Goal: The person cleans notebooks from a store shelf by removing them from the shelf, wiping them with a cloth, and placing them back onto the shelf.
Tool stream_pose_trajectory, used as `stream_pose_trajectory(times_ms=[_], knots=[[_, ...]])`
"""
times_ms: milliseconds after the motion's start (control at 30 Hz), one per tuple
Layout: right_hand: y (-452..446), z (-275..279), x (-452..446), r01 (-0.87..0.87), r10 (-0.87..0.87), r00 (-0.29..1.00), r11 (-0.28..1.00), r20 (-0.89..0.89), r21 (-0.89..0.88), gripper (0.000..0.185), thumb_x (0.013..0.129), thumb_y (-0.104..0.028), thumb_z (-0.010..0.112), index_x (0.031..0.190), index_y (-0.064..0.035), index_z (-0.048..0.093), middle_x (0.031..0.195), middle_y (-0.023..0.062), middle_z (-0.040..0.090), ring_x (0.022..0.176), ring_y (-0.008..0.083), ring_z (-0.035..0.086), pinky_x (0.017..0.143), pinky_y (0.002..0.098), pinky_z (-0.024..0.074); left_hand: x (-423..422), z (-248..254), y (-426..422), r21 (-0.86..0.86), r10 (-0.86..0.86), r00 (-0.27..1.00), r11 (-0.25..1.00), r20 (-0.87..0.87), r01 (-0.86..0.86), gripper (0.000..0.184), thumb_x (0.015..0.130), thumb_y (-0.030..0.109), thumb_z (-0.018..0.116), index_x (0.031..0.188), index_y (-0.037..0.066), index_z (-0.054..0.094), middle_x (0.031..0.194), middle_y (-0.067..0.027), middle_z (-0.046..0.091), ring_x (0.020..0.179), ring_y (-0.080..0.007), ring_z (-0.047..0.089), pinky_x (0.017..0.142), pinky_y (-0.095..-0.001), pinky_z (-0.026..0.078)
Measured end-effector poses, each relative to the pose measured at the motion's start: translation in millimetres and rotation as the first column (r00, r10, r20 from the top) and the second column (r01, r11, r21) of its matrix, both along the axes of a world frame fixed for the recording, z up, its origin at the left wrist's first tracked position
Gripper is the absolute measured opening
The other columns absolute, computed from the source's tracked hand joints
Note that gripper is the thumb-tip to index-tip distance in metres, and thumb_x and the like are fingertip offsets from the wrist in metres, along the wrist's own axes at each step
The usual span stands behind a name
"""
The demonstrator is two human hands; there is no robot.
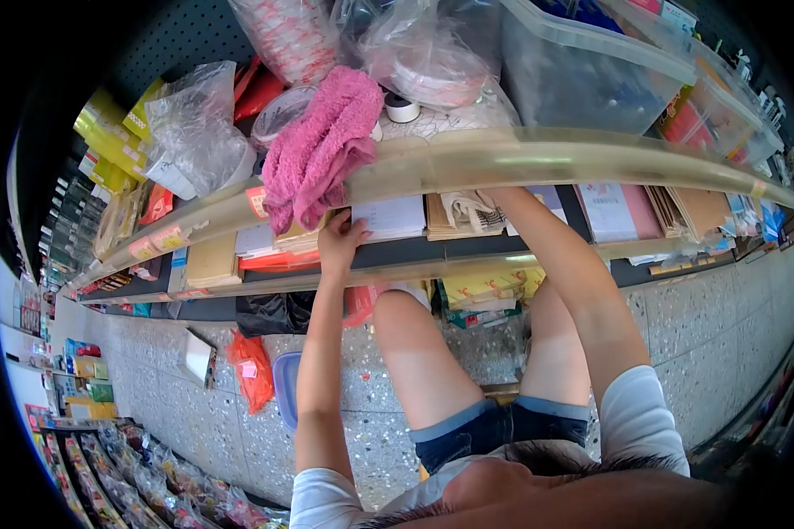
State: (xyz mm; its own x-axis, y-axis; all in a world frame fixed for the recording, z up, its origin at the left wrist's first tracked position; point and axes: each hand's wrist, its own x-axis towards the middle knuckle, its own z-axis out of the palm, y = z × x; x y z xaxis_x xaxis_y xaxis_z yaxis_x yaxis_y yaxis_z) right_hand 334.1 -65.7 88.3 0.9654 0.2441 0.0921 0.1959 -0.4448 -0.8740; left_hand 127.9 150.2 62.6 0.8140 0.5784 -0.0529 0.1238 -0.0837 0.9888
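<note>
My left hand point(341, 238) reaches onto the lower shelf, its fingers curled at the edge of a stack of brown envelopes point(302, 240) beside white paper point(391, 218). Whether it grips anything is too small to tell. My right hand point(500, 196) is mostly hidden behind the upper shelf's clear edge strip, next to a whitish cloth point(469, 212) that lies on brown envelopes point(438, 220). Its fingers do not show. A pink towel point(324, 141) hangs over the upper shelf edge, just above my left hand.
Plastic bins point(591, 75) and bagged goods point(194, 132) fill the upper shelf. On the floor are a red bag point(251, 375), a blue basin point(287, 388) and a framed item point(198, 357). Packaged goods on racks point(150, 467) stand at the lower left.
</note>
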Motion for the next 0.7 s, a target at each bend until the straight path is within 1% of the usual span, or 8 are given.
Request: stream_pose_trajectory(times_ms=[67,167,267,367,467,600,667,700], knots=[[-5.7,-5.0,-2.1,-0.026,0.026,0.999,1.0,-0.02,0.005,0.051,0.078,-0.024,0.065,0.122,-0.0022,0.053,0.119,0.0145,0.056,0.107,0.0219,0.052,0.091,0.0316,0.041,-10.2,-3.8,-1.2,0.282,-0.02,1.0,0.959,-0.014,0.023,0.041,0.08,0.001,0.067,0.119,-0.008,0.054,0.08,-0.0059,0.062,0.067,-0.0102,0.059,0.059,-0.0221,0.05],[-11.4,-13.6,-6.7,-0.084,0.084,0.994,0.996,-0.066,0.009,0.052,0.078,-0.025,0.066,0.123,-0.0025,0.053,0.12,0.0146,0.055,0.108,0.0221,0.051,0.091,0.0317,0.0405,-19.7,-14.6,-5.4,0.404,0.01,0.999,0.914,0.042,-0.026,0.041,0.079,0.004,0.068,0.115,-0.012,0.054,0.073,-0.0089,0.065,0.063,-0.0127,0.061,0.056,-0.0227,0.048],[-14.7,-23.3,-12.8,-0.142,0.142,0.983,0.99,-0.117,0.013,0.052,0.078,-0.026,0.066,0.123,-0.0028,0.053,0.121,0.0146,0.054,0.109,0.0224,0.05,0.092,0.0317,0.04,-21.5,-20.5,-4.9,0.341,0.045,0.999,0.938,0.029,-0.052,0.039,0.081,0.004,0.066,0.117,-0.008,0.057,0.076,-0.0078,0.065,0.063,-0.0124,0.063,0.053,-0.0228,0.048],[-18.3,-31.3,-17.2,-0.17,0.17,0.975,0.985,-0.141,0.018,0.053,0.078,-0.027,0.067,0.123,-0.0031,0.053,0.122,0.0147,0.054,0.11,0.0227,0.05,0.093,0.0318,0.0395,-21.1,-10.9,-11.4,0.289,0.092,0.996,0.954,-0.006,-0.086,0.035,0.082,0.003,0.064,0.116,-0.003,0.059,0.077,-0.0072,0.065,0.06,-0.0113,0.063,0.049,-0.0223,0.046],[-18.4,-37.4,-18.1,-0.175,0.177,0.973,0.984,-0.145,0.029,0.054,0.078,-0.028,0.067,0.124,-0.0033,0.052,0.123,0.0148,0.053,0.11,0.0229,0.049,0.093,0.0319,0.0389,-20.3,-8.5,-14.3,0.23,0.064,0.998,0.971,-0.021,-0.058,0.036,0.084,0.005,0.063,0.119,-0.002,0.058,0.078,-0.0048,0.064,0.057,-0.0094,0.059,0.048,-0.021,0.044],[-17.7,-38.9,-18.0,-0.164,0.17,0.971,0.985,-0.167,0.052,0.055,0.078,-0.029,0.068,0.124,-0.0037,0.052,0.124,0.0149,0.052,0.112,0.0233,0.048,0.094,0.032,0.0382,-18.5,-10.4,-15.2,0.252,0.087,0.996,0.965,-0.028,-0.077,0.033,0.083,0.003,0.062,0.116,0.001,0.061,0.076,-0.0066,0.064,0.052,-0.0108,0.061,0.042,-0.0224,0.044],[-19.6,-34.7,-19.4,-0.164,0.175,0.956,0.984,-0.235,0.066,0.063,0.075,-0.03,0.07,0.129,-0.0052,0.048,0.134,0.0161,0.048,0.124,0.0261,0.044,0.102,0.0325,0.0343,-17.8,-12.6,-12.6,0.281,0.077,0.997,0.957,-0.015,-0.069,0.032,0.083,0.003,0.062,0.116,0.001,0.061,0.075,-0.0065,0.063,0.05,-0.0109,0.06,0.041,-0.0227,0.043],[-21.2,-32.1,-21.4,-0.162,0.172,0.953,0.985,-0.25,0.06,0.063,0.075,-0.029,0.069,0.13,-0.0051,0.048,0.134,0.0161,0.048,0.124,0.0261,0.044,0.103,0.0323,0.0341,-17.9,-11.8,-12.1,0.269,0.074,0.997,0.961,-0.024,-0.065,0.032,0.083,0.002,0.062,0.115,0.001,0.061,0.074,-0.0065,0.063,0.049,-0.0108,0.059,0.04,-0.0227,0.043]])
